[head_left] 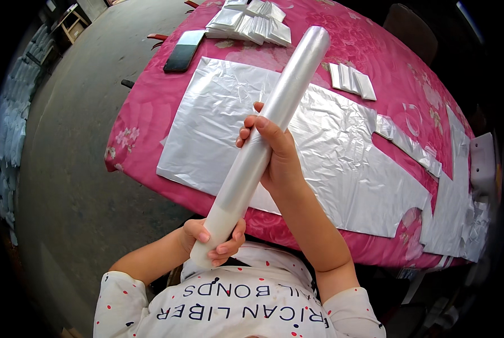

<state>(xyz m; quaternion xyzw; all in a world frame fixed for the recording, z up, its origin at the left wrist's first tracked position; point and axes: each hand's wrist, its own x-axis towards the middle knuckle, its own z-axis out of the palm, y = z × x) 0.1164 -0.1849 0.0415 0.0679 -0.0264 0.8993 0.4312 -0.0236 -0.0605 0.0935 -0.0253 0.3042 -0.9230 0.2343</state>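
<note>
A long roll of clear plastic film slants up and to the right in front of me, held above the table. My left hand wraps round its lower, whiter end. Further up, near the roll's middle, my right hand grips it with the thumb across the front. Beneath the roll lies a stack of flat, crinkled plastic bags, spread over the near part of the table; the roll and my right arm hide part of it. The stack's right end has a curved cut-out.
A pink flowered cloth covers the table. At the back are a pile of folded plastic packets and a phone. Smaller folded packets and a folded strip lie to the right. More plastic sheets hang at the right edge.
</note>
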